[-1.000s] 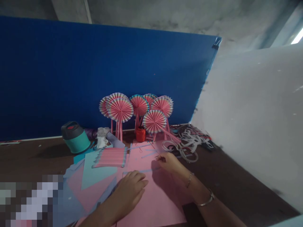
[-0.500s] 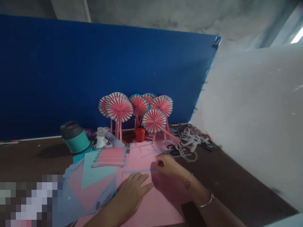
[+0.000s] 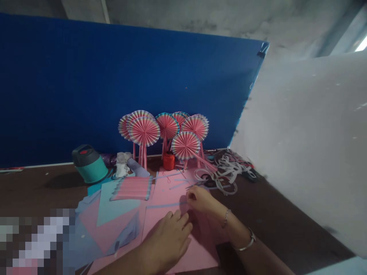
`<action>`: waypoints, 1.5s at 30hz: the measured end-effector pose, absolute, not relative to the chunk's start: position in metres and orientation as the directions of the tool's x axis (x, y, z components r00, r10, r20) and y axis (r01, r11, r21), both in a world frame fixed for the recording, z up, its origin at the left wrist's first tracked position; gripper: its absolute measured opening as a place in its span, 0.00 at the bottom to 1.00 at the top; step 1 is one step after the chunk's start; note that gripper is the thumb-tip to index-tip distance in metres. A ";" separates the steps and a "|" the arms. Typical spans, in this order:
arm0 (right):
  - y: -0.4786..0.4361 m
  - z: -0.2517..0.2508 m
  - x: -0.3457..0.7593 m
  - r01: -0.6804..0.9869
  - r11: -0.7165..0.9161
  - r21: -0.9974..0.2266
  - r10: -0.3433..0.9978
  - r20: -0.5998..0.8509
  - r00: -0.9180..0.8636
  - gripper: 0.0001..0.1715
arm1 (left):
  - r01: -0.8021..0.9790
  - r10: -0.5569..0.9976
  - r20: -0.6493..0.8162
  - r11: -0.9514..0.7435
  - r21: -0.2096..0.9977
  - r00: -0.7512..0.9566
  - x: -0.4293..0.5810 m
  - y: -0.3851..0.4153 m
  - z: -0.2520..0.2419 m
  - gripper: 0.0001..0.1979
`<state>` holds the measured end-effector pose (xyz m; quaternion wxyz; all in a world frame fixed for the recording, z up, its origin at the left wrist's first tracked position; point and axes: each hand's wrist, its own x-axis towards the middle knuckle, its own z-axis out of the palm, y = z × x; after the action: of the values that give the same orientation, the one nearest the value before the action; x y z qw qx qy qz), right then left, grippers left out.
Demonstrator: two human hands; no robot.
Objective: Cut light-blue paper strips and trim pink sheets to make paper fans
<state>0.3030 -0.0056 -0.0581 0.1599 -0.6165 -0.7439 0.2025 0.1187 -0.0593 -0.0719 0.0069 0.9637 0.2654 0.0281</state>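
Observation:
A pink paper sheet lies on the dark table in front of me. My left hand rests flat on it, fingers stretched out. My right hand is curled in a pinch at the right end of a thin blue paper strip that runs along the sheet's top edge. Bracelets show on my right wrist. A pleated pink paper with blue ends lies to the left of the sheet.
Several round pink paper fans on sticks stand against a blue board. A teal jar, a small red pot, loose paper strips, teal and lilac sheets lie around. A white board walls the right.
My right hand has drawn back toward me along the pink sheet with the strip's end. My left hand has slid right and its fingers have spread flatter.

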 end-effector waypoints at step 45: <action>-0.014 -0.068 0.284 0.493 -0.060 -0.868 0.993 -0.101 -0.058 0.12 | 0.499 0.501 0.182 -0.864 0.057 0.846 0.134 -0.057 -0.083 0.24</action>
<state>0.2836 -0.0137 -0.0683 0.3146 -0.6100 -0.6092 0.3972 0.1336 -0.0572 -0.0828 0.0040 0.9608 0.2603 0.0957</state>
